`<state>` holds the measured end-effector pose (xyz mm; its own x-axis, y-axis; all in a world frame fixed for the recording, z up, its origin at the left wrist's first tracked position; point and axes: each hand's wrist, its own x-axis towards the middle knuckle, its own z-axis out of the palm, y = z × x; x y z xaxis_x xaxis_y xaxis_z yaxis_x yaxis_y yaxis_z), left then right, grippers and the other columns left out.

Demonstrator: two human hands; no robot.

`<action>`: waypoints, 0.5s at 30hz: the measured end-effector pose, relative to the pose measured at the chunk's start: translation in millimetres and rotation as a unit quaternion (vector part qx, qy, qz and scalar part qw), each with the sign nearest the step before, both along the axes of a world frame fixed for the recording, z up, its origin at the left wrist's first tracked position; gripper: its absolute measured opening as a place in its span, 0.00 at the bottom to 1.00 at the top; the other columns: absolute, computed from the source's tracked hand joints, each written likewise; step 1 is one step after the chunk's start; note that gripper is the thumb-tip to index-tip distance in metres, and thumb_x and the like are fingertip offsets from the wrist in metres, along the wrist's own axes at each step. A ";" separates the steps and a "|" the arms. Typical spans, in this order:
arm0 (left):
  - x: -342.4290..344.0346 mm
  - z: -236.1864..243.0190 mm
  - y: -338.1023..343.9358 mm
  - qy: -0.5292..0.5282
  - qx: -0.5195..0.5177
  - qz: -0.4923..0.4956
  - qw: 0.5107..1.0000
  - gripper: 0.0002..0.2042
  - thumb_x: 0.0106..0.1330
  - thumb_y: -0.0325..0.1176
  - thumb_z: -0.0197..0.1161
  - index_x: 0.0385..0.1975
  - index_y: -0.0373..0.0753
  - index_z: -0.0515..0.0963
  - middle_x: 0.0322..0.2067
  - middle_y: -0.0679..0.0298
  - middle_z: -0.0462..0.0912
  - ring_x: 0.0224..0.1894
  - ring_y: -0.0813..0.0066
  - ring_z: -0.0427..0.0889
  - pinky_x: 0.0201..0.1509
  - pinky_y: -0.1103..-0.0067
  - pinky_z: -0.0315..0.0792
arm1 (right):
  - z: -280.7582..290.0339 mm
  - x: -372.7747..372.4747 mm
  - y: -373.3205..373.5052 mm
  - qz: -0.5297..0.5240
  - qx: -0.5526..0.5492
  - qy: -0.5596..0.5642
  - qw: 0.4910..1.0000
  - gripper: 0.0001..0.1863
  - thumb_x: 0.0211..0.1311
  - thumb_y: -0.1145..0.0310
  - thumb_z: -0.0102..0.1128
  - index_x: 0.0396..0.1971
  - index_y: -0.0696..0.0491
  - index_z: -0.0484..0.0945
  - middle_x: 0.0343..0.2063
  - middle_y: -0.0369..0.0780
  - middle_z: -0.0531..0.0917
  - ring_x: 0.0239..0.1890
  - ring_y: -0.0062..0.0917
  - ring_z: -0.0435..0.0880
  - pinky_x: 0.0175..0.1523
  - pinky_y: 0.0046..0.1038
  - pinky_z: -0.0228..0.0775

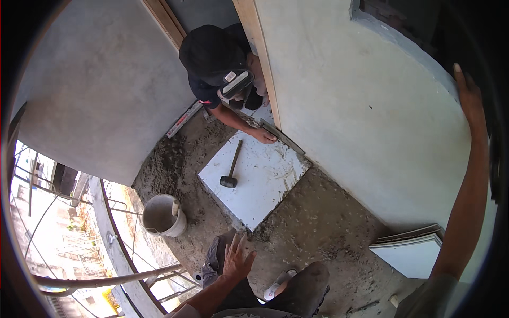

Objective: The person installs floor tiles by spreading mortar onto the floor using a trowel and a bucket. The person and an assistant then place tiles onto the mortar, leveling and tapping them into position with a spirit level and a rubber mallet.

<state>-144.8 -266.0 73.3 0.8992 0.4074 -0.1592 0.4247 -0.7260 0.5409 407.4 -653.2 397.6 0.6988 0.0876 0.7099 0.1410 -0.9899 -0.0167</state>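
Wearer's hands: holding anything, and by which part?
Nothing held. Left hand rests open, fingers spread, on the wearer's knee; right hand is pressed flat against the plastered wall. The mallet lies untouched on the white tile.

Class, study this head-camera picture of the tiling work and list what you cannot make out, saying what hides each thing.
- Contents of the bucket: head view, too shadowed inside to tell.
- Stacked tiles: partly covered by the person's right forearm.
- Co-worker's tool at the laid tile: too small to identify.
- Right hand: fingertips fade into the dark lens rim.
- Left hand: rests on the knee; palm side hidden.
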 end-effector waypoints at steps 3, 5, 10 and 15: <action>23.0 39.5 -12.9 0.027 -0.009 0.010 1.000 0.30 0.61 0.42 0.58 0.61 0.38 0.58 0.60 0.41 0.56 0.63 0.45 0.56 0.65 0.54 0.50 | -15.7 -39.0 59.0 -0.115 -0.004 0.086 0.990 0.41 0.58 0.31 0.30 0.60 0.48 0.64 0.60 0.45 0.65 0.65 0.41 0.56 0.67 0.48 0.43; 52.0 58.6 -14.1 0.009 -0.023 0.005 1.000 0.30 0.61 0.43 0.57 0.61 0.37 0.57 0.60 0.41 0.57 0.63 0.45 0.56 0.65 0.55 0.49 | -18.3 -43.6 54.8 -0.091 0.022 0.113 0.989 0.42 0.58 0.31 0.30 0.59 0.49 0.64 0.61 0.45 0.64 0.67 0.40 0.52 0.66 0.53 0.40; 129.1 109.9 -37.2 -0.055 -0.010 -0.017 0.998 0.30 0.61 0.41 0.57 0.60 0.34 0.57 0.59 0.41 0.59 0.61 0.44 0.60 0.63 0.56 0.53 | -3.6 -63.8 65.5 -0.083 0.036 0.194 0.977 0.41 0.61 0.34 0.28 0.58 0.54 0.63 0.61 0.50 0.61 0.67 0.40 0.52 0.67 0.50 0.39; 165.9 138.4 -70.9 -0.041 -0.042 -0.030 0.998 0.29 0.60 0.38 0.59 0.59 0.34 0.59 0.58 0.42 0.61 0.59 0.44 0.62 0.62 0.61 0.57 | 0.5 -70.6 71.6 -0.034 0.049 0.237 0.970 0.37 0.64 0.37 0.30 0.55 0.55 0.65 0.58 0.51 0.64 0.66 0.42 0.54 0.66 0.50 0.42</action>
